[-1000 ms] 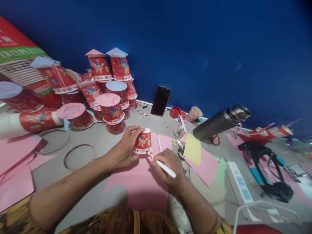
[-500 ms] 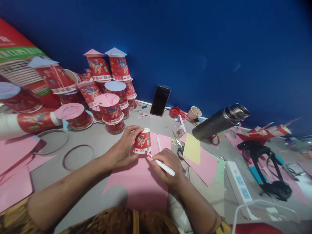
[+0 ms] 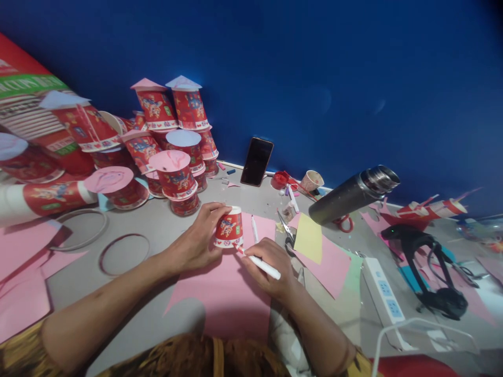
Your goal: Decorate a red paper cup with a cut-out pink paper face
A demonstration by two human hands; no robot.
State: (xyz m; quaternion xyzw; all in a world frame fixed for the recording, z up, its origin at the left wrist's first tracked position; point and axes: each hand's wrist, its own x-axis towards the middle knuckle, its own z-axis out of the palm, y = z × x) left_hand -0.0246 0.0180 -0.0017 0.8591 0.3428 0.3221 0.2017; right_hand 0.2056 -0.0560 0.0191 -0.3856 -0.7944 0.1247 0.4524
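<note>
My left hand (image 3: 201,236) is closed around the left side of a red paper cup (image 3: 229,228), which stands upside down over pink paper (image 3: 236,293). In my right hand (image 3: 271,264) is a white marker (image 3: 264,266), pinched between thumb and fingers. Its red tip touches, or is very near, the patterned band at the cup's lower edge. A second white marker (image 3: 254,229) lies on the pink paper, just right of the cup. Scissors (image 3: 290,235) rest beyond my right hand, beside a yellow sheet (image 3: 308,238).
Stacked red cups with paper tops (image 3: 173,175) fill the left back. Two rings (image 3: 123,255) lie left of my forearm. A phone (image 3: 257,161) leans at the back wall. Rightward are a dark flask (image 3: 349,198), a power strip (image 3: 383,290) and a black strap frame (image 3: 422,267).
The view has shifted very slightly, so the surroundings appear a little further left. Both hands keep their hold on the cup and the marker, with almost no movement.
</note>
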